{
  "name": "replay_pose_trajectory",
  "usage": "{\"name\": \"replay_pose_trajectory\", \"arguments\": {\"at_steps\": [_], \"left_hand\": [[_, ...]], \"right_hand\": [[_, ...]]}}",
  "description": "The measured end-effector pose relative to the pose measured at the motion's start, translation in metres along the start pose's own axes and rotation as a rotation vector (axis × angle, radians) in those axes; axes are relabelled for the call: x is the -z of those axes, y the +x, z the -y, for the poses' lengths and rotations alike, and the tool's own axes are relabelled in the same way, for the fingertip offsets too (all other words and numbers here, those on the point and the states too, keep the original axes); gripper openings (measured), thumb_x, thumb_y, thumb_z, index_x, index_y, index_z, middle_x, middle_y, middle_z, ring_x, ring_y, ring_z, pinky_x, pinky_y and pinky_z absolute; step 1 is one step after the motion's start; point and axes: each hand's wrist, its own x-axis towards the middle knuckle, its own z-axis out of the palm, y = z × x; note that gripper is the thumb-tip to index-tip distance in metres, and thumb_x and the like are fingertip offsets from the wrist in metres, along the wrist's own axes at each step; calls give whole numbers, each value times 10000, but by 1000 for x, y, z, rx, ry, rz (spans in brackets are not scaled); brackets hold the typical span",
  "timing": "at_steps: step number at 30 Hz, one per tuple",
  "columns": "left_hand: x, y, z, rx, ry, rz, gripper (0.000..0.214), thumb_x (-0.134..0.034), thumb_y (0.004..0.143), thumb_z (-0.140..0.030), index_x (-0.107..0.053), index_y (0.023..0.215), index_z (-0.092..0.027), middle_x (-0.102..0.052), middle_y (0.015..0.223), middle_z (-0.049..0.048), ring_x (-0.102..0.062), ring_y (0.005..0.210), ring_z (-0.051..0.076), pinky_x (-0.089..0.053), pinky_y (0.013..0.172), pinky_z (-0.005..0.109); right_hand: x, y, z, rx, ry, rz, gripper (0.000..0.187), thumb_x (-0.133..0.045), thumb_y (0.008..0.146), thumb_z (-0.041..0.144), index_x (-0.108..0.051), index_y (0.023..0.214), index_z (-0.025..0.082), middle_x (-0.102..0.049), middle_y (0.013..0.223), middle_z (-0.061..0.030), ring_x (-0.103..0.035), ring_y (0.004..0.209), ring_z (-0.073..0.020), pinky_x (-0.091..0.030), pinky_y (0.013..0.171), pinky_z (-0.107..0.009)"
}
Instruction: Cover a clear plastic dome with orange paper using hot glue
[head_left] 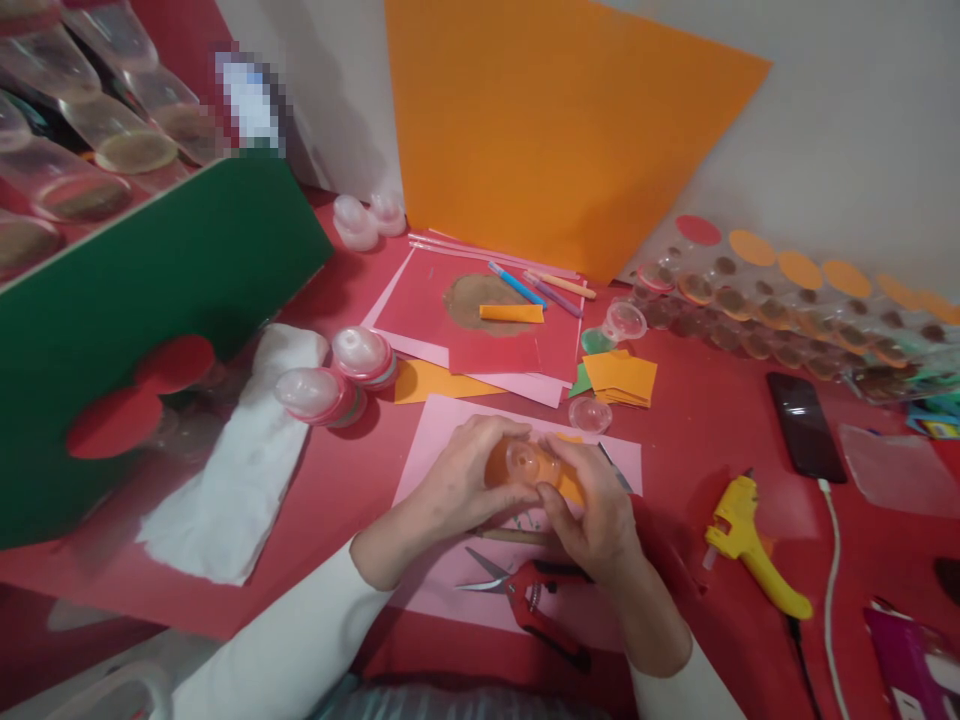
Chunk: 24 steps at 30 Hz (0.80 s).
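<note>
My left hand (472, 475) and my right hand (596, 505) meet over a pink sheet (427, 450), their fingers curled round a small clear plastic dome (523, 462). Orange paper (571, 488) shows between and behind the fingers; whether it touches the dome I cannot tell. Just below my hands lie red-handled pruning shears (529, 597), blades apart. A thin brownish stick (510, 536) rests above them. Beyond my fingertips stand a loose clear dome (590, 414) and a stack of orange paper pieces (621, 379).
A yellow glue gun (754, 540) and a black phone (806, 425) with a white cable lie right. Left are stacked plastic domes (365, 357), a white cloth (240, 460) and a green box (172, 330). Behind lie red sheets (409, 305) with pens; an orange board (555, 130) leans on the wall.
</note>
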Motion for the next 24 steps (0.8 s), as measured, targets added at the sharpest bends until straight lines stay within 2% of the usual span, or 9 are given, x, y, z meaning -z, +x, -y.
{"name": "replay_pose_trajectory", "arguments": {"at_steps": [13,18,21,24], "left_hand": [[-1,-1,-2,1,75,0,499,-849,818,-474,-675,1228,-248,-736,1229,89,-672,1135,297,-518,1030,473],[2,1,2,-64,91,-5,606,-872,756,-601,-682,1200,-234,-748,1182,97,-673,1105,302,-518,1019,481],[6,3,4,-102,47,-18,495,-715,900,-635,-694,1187,-232,-757,1171,102,-683,1100,280,-527,1017,460],[8,3,4,-99,20,-26,358,-579,1022,-534,-710,1168,-235,-769,1162,93,-696,1103,260,-530,1031,443]], "right_hand": [[-1,-1,0,4,-7,-17,308,-540,1043,301,-596,1321,182,-763,1109,-136,-718,998,-283,-623,820,-419],[-1,-2,0,7,-17,-31,316,-537,1039,296,-601,1331,191,-766,1100,-132,-724,984,-288,-622,812,-429],[-2,-3,0,-1,-11,-37,329,-541,1035,297,-607,1341,198,-766,1115,-133,-728,994,-292,-621,827,-441],[-4,-3,0,-9,-3,-45,335,-537,1037,298,-607,1351,204,-765,1124,-135,-731,999,-294,-621,832,-449]]}}
